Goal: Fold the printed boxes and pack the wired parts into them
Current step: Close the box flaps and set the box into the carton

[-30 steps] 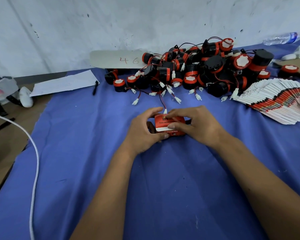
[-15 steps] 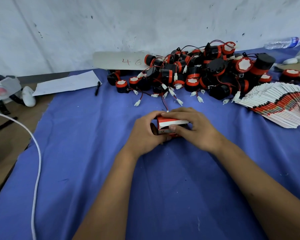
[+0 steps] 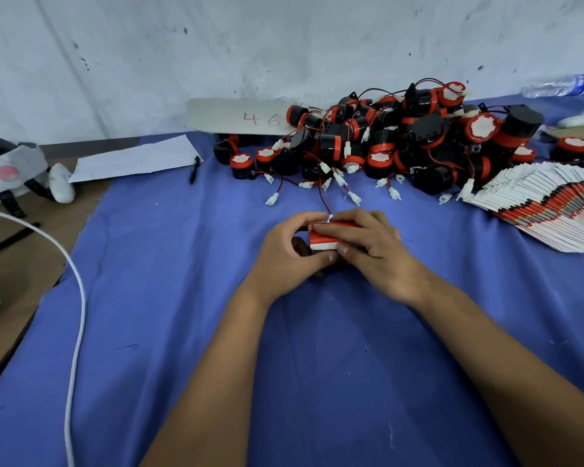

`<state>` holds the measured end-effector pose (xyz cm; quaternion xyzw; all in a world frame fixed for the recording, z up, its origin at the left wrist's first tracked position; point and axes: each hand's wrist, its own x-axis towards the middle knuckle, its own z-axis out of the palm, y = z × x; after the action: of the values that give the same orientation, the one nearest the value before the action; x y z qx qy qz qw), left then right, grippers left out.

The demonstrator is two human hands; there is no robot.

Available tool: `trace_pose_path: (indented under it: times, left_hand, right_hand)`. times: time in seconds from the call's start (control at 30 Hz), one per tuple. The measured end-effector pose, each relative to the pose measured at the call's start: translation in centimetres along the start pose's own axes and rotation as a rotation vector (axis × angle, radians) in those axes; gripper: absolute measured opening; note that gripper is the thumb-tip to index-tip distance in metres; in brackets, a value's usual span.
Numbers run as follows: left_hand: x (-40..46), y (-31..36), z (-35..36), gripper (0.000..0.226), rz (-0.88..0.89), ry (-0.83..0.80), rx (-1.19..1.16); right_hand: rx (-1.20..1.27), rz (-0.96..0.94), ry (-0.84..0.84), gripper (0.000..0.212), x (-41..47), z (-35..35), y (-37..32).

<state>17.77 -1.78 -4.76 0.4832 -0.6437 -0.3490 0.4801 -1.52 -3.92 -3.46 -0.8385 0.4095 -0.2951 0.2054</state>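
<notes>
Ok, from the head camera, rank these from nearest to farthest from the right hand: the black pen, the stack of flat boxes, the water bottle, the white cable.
From the right hand:
1. Stack of flat boxes, to its right.
2. Black pen, up and left, beside the paper.
3. Water bottle, far right, by the wall; the white cable, at the left edge, is too close to call against it.

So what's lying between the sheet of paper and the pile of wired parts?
In the head view, a black pen lies on the blue cloth, between the white paper and the pile of wired parts.

Blue cloth (image 3: 182,298) — wired parts (image 3: 402,143), flat boxes (image 3: 547,203), cable (image 3: 78,298)
</notes>
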Motion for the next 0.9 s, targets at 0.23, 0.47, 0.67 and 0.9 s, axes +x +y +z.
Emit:
trace_pose_path:
  times: [0.23,0.47,0.67,0.9]
  left_hand:
    - [-0.1,0.5,-0.4,0.027,-0.013,0.050,-0.089]
    - [0.1,0.4,-0.4,0.023,0.075,0.151,-0.073]
    - [0.1,0.3,-0.9,0.022,0.010,0.078,-0.239]
    - [-0.3,0.6,-0.3,0.019,0.067,0.120,-0.162]
  right_hand:
    - [0.141,-0.006,-0.057,0.045,0.1,-0.5,0.4]
    - [0.628,0.110,0.074,0.018,-0.1,-1.3,1.5]
    - [0.539,0.063,0.072,0.022,-0.2,-1.8,1.9]
    - [0.569,0.040,0.093,0.023,0.0,-1.8,2.5]
